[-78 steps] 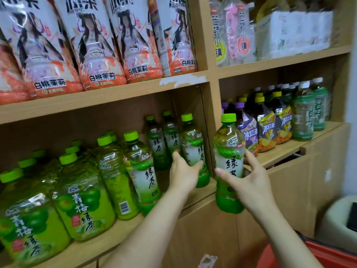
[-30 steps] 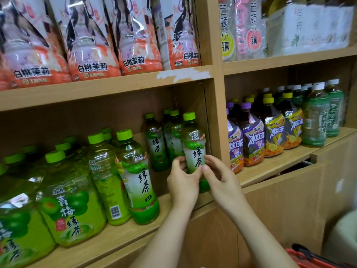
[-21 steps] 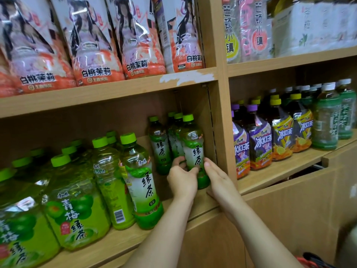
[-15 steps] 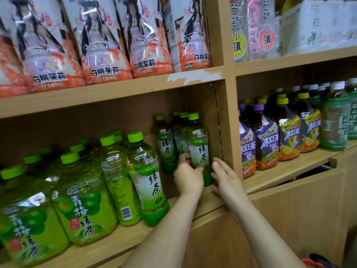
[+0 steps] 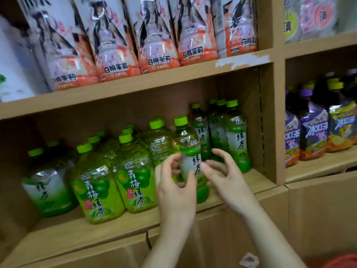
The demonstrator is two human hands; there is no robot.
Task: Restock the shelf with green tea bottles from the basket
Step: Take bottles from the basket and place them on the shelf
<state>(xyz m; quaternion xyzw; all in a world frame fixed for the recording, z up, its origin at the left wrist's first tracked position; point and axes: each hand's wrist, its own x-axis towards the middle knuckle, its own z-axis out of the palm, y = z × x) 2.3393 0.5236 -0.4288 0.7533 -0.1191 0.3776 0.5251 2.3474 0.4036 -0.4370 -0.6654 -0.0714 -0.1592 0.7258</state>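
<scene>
A green tea bottle [image 5: 188,140] with a green cap stands at the front of the wooden shelf [image 5: 255,183]. My left hand [image 5: 173,182] wraps its fingers and thumb around the bottle's label. My right hand [image 5: 226,175] is just to its right, fingers spread, one fingertip at the label. Behind and to the right, a row of the same green tea bottles [image 5: 236,136] stands against the shelf divider [image 5: 272,113]. A red basket edge [image 5: 343,261] shows at the bottom right corner.
Large green plum tea bottles [image 5: 100,190] and a large green tea bottle [image 5: 46,187] fill the shelf's left half. Pouches of peach jasmine drink [image 5: 158,35] hang over the shelf above. Iced black tea bottles [image 5: 313,130] stand in the right compartment.
Both hands left the rightmost bottle by the divider and moved left to the front bottle. My left hand has closed around it. The view shifted left.
</scene>
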